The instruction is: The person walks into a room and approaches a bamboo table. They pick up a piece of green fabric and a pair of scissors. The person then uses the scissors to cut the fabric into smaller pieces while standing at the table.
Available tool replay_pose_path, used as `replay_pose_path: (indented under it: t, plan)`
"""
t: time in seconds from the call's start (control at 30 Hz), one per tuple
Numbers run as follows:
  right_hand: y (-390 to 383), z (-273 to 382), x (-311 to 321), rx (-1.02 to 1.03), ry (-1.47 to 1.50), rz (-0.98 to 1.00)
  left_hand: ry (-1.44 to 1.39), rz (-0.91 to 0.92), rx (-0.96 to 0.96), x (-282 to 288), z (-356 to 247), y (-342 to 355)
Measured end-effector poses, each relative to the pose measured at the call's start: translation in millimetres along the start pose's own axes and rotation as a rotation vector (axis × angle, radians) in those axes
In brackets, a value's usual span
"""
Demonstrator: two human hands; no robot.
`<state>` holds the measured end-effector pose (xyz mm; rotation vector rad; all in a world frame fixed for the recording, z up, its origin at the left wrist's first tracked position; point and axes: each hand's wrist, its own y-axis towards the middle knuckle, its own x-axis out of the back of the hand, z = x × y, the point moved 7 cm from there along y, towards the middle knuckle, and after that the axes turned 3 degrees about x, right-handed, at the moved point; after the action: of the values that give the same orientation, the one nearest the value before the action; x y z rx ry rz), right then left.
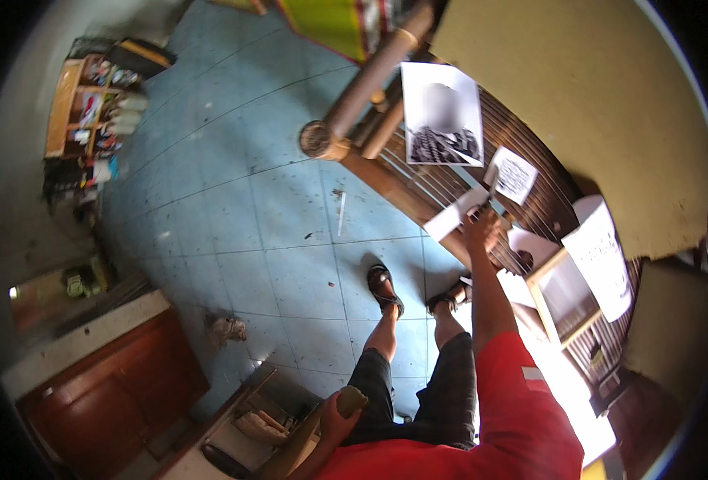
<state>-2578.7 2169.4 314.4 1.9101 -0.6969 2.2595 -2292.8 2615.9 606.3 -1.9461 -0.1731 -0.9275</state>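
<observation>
My right hand (483, 230) reaches out over a slatted bamboo bench (402, 188). Its fingers are closed round the dark handles of a pair of scissors (493, 190), blades pointing away from me. Beside the scissors lie a white paper strip (455, 214) and a small sheet with dark print (515, 175). Farther off on the slats is a larger sheet with a black-and-white picture (442, 116). Low in the view, by my thigh, my left hand (339, 422) is closed round a tan, pole-like thing with an olive end (353, 399); its exact kind is unclear.
A curled printed sheet (600, 256) and a wood-framed panel (563, 296) lie farther right on the bench. A drawer-like box (270, 400) with things inside stands at lower left. Blue floor tiles (274, 208) carry a crumpled bag (227, 330) and scraps. Shelves (90, 112) line the left wall.
</observation>
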Motion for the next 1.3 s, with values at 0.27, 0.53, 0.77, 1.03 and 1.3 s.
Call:
replay_pose_path:
  t: [0.27,0.53,0.77,1.03,1.3]
  plan:
    - [-4,-15,4,-0.076,0.185,0.084,0.04,0.038,-0.102,20,5,14]
    - [2,-35,-15,0.0,0.287,0.006,0.121,0.059,-0.132,26,8,19]
    - [-16,-31,65,-0.112,0.769,0.137,-0.055,-0.042,-0.124,21,26,24]
    - [-142,-83,197,-0.055,1.262,0.229,-0.214,-0.202,-0.379,85,-136,70]
    - [-311,-66,389,-0.046,1.492,0.838,-0.29,-0.053,-1.016,173,-387,36]
